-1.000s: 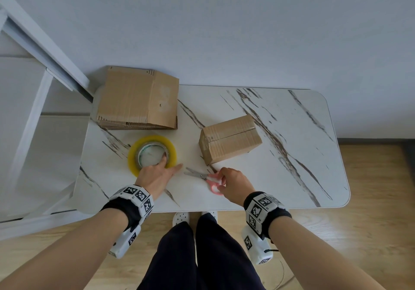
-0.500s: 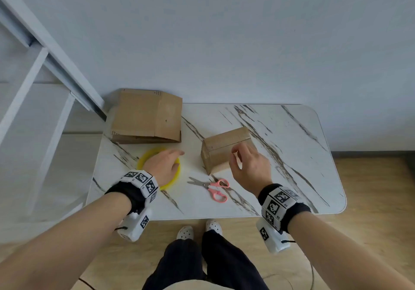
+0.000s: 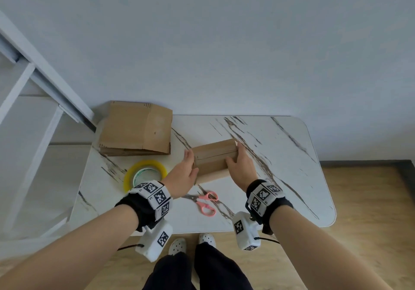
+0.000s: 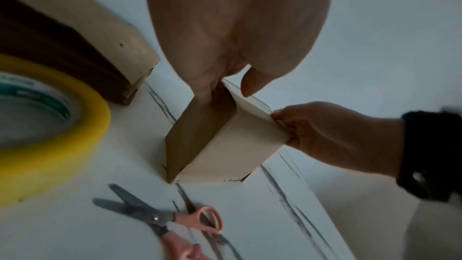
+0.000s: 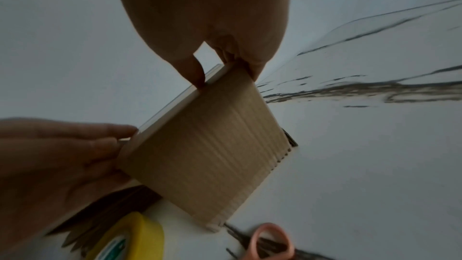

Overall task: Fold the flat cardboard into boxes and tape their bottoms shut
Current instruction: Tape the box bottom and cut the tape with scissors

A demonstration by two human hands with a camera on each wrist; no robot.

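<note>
Mid-table, slightly left of centre: holding the box [image 3: 213, 158] from both ends, closed flaps up, seam running left to right. Left hand [image 3: 183, 175] bracing the left end, thumb over the top edge, fingers down the end face. Right hand [image 3: 241, 168] clamping the right end, thumb on the near side, fingers wrapped over the top corner. Probably gripping from two sides to lift or turn the box without popping the flaps; tape on that seam not clearly showing in any view, so cannot tell if sealed.

Lying within reach, probably for the next taping round: tape roll [image 3: 144, 174] near-left of the box, flat on the table [image 3: 280, 177]; scissors [image 3: 203, 201] just near of the box, blades pointing left, touching nothing. Waiting at the far-left corner: stack of flat cardboard [image 3: 134, 130], well clear of both hands.

Head view giving layout only. Left wrist view adding: near-left bottom corner of the box resting on the table, right side seeming raised, so box probably tilting; left fingers pressed together against the end face. Right wrist view adding: right thumb pinching the top edge against the fingers, corrugation ribs on the side wall, left fingers lying straight and close together. Right fingertips mostly hiding behind the box, exact spread impossible to tell.
</note>
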